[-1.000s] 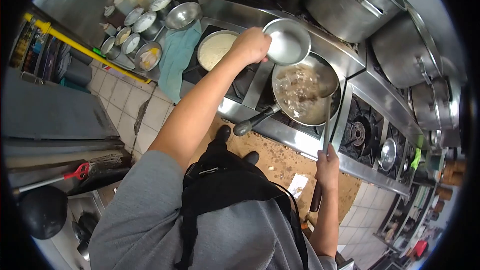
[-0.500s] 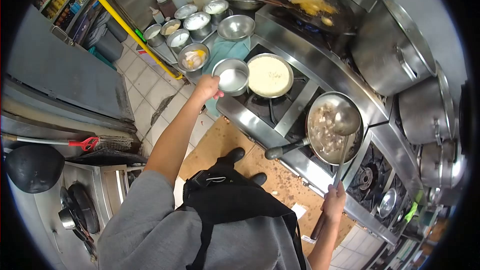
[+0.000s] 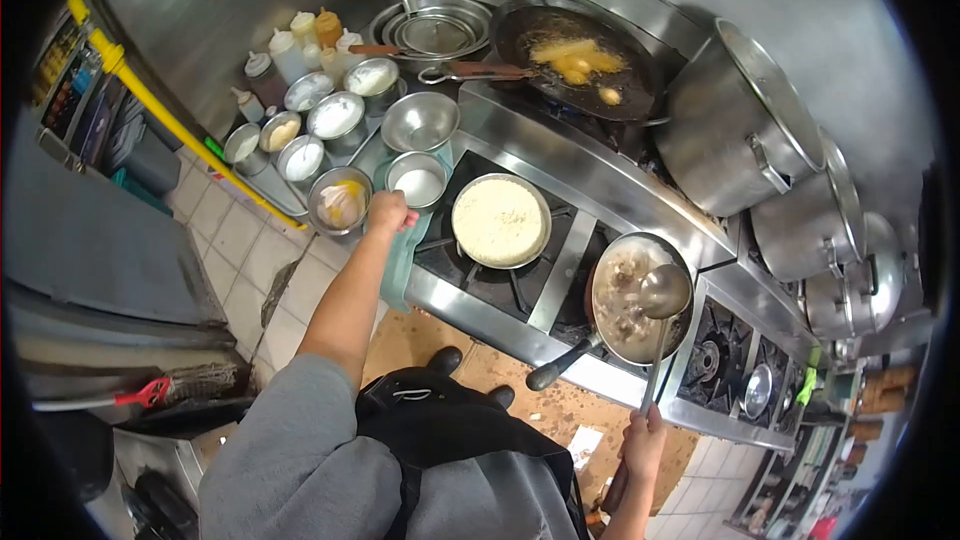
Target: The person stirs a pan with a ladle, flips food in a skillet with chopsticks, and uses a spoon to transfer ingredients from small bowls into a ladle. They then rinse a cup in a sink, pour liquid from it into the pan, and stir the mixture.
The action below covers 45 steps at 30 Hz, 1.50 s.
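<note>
My left hand (image 3: 391, 213) is closed at the near side of a round steel container (image 3: 418, 202) with something white in it; its exact grip is partly hidden. The container sits on a green cloth (image 3: 397, 270) beside a steel bowl of raw egg (image 3: 322, 223). My right hand (image 3: 644, 440) is wrapped round the long handle of a ladle (image 3: 666, 290). The ladle's bowl rests in a frying pan (image 3: 597, 325) of bubbling, pale brown liquid with lumps. Between the two stands a round pan (image 3: 547, 230) filled with a pale yellow, crumbly-looking layer.
A wok (image 3: 640, 50) at the back holds oil with yellow pieces frying. Big stockpots (image 3: 735, 130) line the right rear. Several steel tubs (image 3: 336, 120) and squeeze bottles (image 3: 287, 55) crowd the left. The frying pan's handle (image 3: 560, 365) juts over the stove's front edge.
My left hand has moved the steel container away from the pale yellow pan, back onto the cloth near the egg bowl. My right hand keeps the ladle in the frying pan. The view has shifted.
</note>
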Available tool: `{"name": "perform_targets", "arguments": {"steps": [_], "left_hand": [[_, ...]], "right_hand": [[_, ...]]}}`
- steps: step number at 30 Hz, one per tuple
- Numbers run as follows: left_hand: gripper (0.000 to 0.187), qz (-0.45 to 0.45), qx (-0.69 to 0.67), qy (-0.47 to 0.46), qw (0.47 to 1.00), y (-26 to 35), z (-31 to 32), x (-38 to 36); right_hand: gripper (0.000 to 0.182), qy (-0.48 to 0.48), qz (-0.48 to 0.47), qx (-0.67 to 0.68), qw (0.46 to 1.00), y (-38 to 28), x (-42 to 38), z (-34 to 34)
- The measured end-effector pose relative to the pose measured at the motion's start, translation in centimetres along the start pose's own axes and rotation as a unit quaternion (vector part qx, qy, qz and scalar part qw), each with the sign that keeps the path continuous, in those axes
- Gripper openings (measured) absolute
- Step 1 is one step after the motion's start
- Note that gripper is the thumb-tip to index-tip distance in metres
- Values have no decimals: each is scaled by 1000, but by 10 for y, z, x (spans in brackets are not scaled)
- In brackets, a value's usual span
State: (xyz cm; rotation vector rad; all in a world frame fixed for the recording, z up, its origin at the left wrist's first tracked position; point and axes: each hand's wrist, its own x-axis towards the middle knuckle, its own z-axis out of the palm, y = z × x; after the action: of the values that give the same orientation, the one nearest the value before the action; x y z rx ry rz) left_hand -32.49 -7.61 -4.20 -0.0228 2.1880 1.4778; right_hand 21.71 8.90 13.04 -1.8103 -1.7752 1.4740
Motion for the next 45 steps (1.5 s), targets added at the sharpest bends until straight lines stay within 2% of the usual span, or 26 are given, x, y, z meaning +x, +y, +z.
{"name": "perform_targets", "arguments": {"steps": [2, 4, 6, 8, 10, 12, 14, 16, 18, 20, 21, 23, 24, 26, 28, 29, 30, 32, 33, 35, 38, 39, 40, 42, 43, 45], "left_hand": [[41, -31, -12, 17, 999, 5, 8, 8], [41, -23, -27, 5, 999, 7, 10, 10], [42, -21, -45, -3, 999, 9, 11, 8], [48, -26, -60, -5, 998, 17, 4, -7], [46, -39, -92, -15, 995, 22, -5, -32], [44, -47, -127, -23, 991, 13, -4, -50], [28, 37, -97, -34, 994, -18, 2, -72], [16, 172, -2, -73, 982, -67, 12, -94], [6, 193, 98, -161, 963, -86, 16, -133], [10, 160, 117, -256, 946, -99, 26, -167], [10, 157, 120, -259, 945, -105, 33, -176], [18, 229, 224, -316, 893, -127, 51, -190], [18, 224, 226, -325, 891, -139, 61, -193], [32, 150, 262, -355, 885, -167, 85, -193], [48, 76, 313, -318, 892, -189, 107, -190], [57, 62, 330, -322, 885, -196, 119, -185], [66, 47, 346, -324, 879, -204, 130, -180], [80, 71, 387, -261, 882, -232, 153, -171], [80, 68, 389, -267, 879, -238, 161, -173], [91, 25, 370, -236, 898, -246, 178, -174], [87, -24, 292, -258, 921, -264, 194, -160], [80, -7, 297, -260, 919, -277, 197, -151], [75, -171, 269, -319, 893, -219, 177, -176], [78, -236, 237, -348, 876, -237, 180, -180], [78, -232, 234, -348, 878, -241, 185, -184], [83, -87, 219, -368, 900, -253, 201, -207]], "right_hand": [[19, 21, 0, -8, 1000, 0, 0, 12], [18, 11, 4, -38, 999, 5, -5, 10], [22, 13, 17, 14, 1000, 8, -8, 12], [24, 37, 16, 11, 999, 2, -3, 24], [26, 62, 16, 10, 998, 5, -6, 24], [24, -18, 18, 25, 999, 11, -5, 13], [26, 3, 27, 15, 1000, 11, -7, 17], [28, 45, 34, -6, 998, 10, -7, 19], [28, 38, 24, -5, 999, 16, -7, 16], [29, 32, 16, -2, 999, 20, -9, 11], [29, 14, 6, -11, 1000, 19, -13, 4], [29, 9, -37, -21, 999, 32, -9, -7], [29, 45, -40, -44, 997, 39, -3, -6], [23, 84, -59, -66, 993, 57, 9, -6], [30, 23, -5, -46, 999, 34, -8, -15], [39, -13, 8, -35, 999, 30, -10, -22], [43, 0, 13, -46, 999, 31, -12, -23], [44, 57, -28, -77, 995, 33, -10, -18], [44, 58, -21, -77, 995, 39, -5, -15], [36, 69, -50, -70, 994, 49, 5, -12], [38, 25, -44, -82, 995, 42, -6, -18], [39, 43, -54, -89, 994, 43, -7, -16], [39, 44, -51, -95, 993, 43, -7, -14], [39, 50, -71, -52, 995, 40, -5, -11], [39, 78, -93, -72, 990, 55, 5, -7], [37, 47, -48, -85, 994, 42, -4, -5]]}}
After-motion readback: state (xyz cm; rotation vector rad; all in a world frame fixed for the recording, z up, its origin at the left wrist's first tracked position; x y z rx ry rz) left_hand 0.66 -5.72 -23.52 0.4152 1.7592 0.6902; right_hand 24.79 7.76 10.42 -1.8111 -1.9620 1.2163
